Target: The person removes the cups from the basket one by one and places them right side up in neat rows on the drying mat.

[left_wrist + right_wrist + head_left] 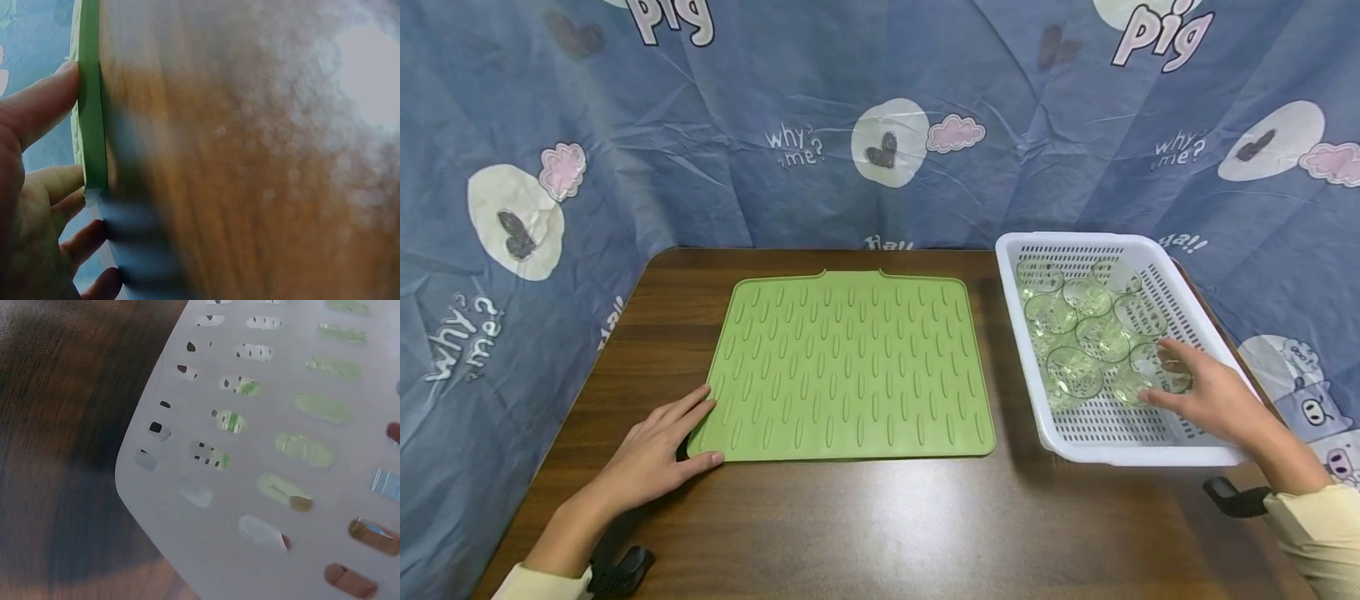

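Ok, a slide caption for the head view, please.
Left grip touching a ridged green mat, right grip at a green-tinted drinking glass in a white slotted basket.

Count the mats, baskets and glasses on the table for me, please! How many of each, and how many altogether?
Green mat: 1
White basket: 1
Glasses: 8, all inside the basket
Total: 10

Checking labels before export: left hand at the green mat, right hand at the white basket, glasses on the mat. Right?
One error: the glasses sit in the white basket, not on the green mat, as the head view shows.
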Demonstrator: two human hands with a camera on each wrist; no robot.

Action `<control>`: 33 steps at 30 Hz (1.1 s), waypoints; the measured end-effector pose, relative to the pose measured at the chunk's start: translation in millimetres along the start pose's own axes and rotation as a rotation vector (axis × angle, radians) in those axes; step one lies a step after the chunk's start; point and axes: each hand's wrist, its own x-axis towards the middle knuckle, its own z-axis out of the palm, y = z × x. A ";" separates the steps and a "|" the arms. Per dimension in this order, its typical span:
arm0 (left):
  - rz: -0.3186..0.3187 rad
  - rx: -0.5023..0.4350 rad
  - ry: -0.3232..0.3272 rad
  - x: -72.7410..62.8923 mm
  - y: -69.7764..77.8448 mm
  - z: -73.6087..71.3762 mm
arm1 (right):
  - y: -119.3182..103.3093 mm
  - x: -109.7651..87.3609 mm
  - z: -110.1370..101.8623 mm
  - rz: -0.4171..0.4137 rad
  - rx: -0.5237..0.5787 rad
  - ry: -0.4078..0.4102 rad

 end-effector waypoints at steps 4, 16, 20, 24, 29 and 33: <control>-0.002 -0.016 -0.007 -0.3 -0.4 -0.6 | -1.1 -1.3 -3.4 0.001 -0.008 -0.005; 0.006 -0.011 -0.008 -0.1 -2.6 0.4 | -6.6 -0.7 -12.4 0.035 -0.004 0.040; 0.003 -0.004 -0.006 -1.2 -2.1 0.8 | -6.9 -0.6 -13.5 0.072 0.004 0.018; -0.003 -0.001 -0.009 -1.6 -1.0 1.1 | -6.1 -1.5 -16.1 0.069 0.052 0.018; -0.009 -0.003 -0.013 -0.8 0.1 1.3 | -4.5 -4.7 -19.8 0.060 0.216 0.039; -0.006 -0.004 -0.008 0.3 1.1 0.4 | -4.7 -8.3 -24.2 0.056 0.388 0.053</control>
